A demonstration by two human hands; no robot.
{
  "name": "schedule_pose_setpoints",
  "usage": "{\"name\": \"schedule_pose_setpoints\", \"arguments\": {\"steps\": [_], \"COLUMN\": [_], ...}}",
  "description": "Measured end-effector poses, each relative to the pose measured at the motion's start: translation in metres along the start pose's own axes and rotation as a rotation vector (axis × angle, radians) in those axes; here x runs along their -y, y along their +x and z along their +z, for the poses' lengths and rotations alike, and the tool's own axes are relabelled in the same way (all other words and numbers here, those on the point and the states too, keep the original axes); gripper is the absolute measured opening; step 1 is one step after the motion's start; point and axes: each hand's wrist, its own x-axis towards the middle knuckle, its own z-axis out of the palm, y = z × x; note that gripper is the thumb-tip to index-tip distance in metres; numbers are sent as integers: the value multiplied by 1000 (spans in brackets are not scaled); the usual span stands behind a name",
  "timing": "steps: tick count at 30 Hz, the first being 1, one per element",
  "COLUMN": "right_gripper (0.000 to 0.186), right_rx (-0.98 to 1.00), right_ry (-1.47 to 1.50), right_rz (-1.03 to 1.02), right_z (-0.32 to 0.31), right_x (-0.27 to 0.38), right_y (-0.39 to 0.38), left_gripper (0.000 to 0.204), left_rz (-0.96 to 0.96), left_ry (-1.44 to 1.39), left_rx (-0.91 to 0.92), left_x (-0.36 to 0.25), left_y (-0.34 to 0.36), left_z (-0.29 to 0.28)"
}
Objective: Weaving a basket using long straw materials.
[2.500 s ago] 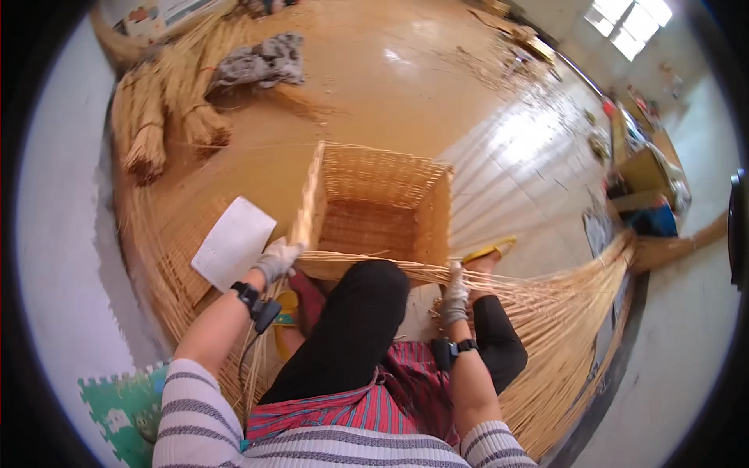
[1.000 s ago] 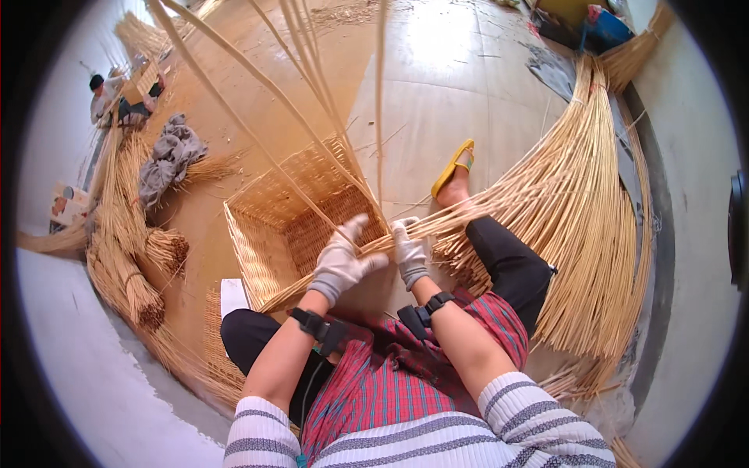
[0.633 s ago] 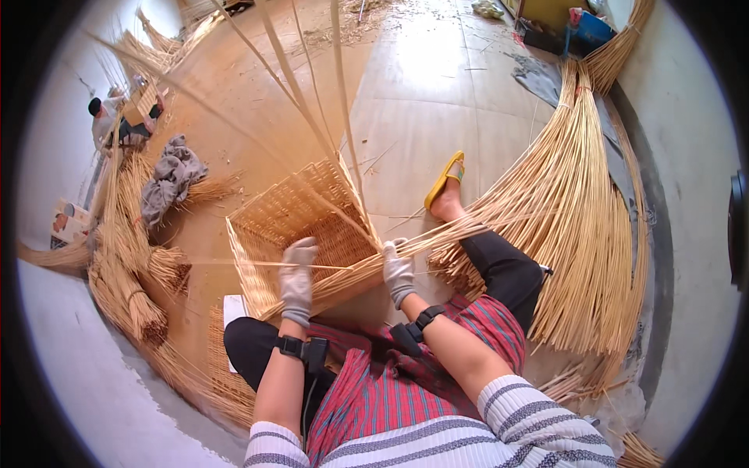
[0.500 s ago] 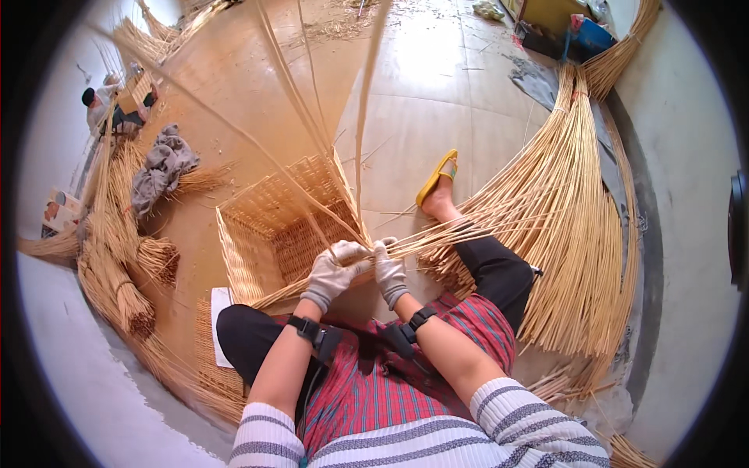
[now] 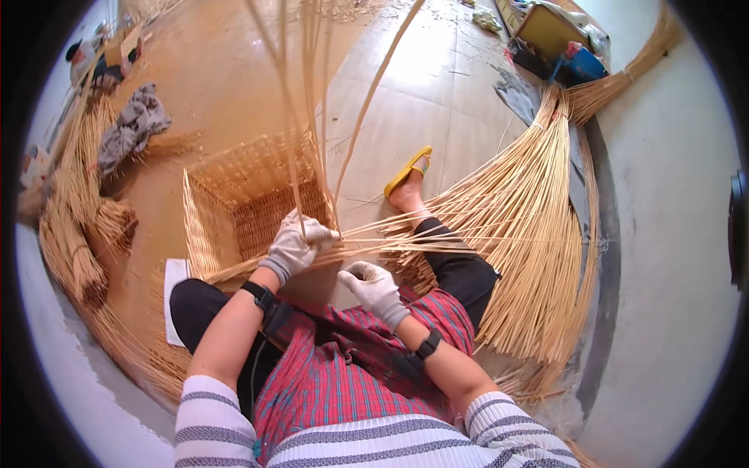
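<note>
A rectangular wicker basket (image 5: 209,226) lies tilted in front of my legs, its inside facing me. My gloved left hand (image 5: 296,246) is closed on willow rods (image 5: 367,245) at the basket's near right corner. Some of these rods run out to the right, and several tall rods (image 5: 374,93) stand up from the corner. Below and right of them, my gloved right hand (image 5: 374,290) is apart from the basket, its fingers curled in. Nothing shows between them.
A large fanned bundle of rods (image 5: 538,226) spreads over the floor at right, across my leg. More bundles (image 5: 70,226) lie along the left wall beside a grey cloth (image 5: 134,125). Another person (image 5: 97,62) sits far left. A blue container (image 5: 581,64) stands far right.
My right hand has let go of the rods at the corner and drawn back toward me. The left hand keeps its hold there. The whole view has shifted, moving the scene leftward.
</note>
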Motion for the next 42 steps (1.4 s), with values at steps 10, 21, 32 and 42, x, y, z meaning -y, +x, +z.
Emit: {"name": "schedule_pose_setpoints", "arguments": {"steps": [10, 21, 32, 42], "right_gripper": [16, 17, 23, 16], "right_rx": [-390, -459, -430, 6], "right_ry": [-813, -1062, -893, -1148], "right_rz": [-371, -658, -550, -340], "right_z": [-49, -82, -83, -63], "right_x": [13, 56, 12, 26], "right_y": [-6, 24, 8, -20], "left_gripper": [12, 19, 21, 17], "left_rz": [-195, -352, -392, -432], "left_ry": [-325, -381, -314, -350], "left_rx": [-59, -80, -112, -107], "left_x": [-14, -14, -38, -40], "left_y": [-1, -3, 1, 6], "left_z": [11, 14, 7, 9]}}
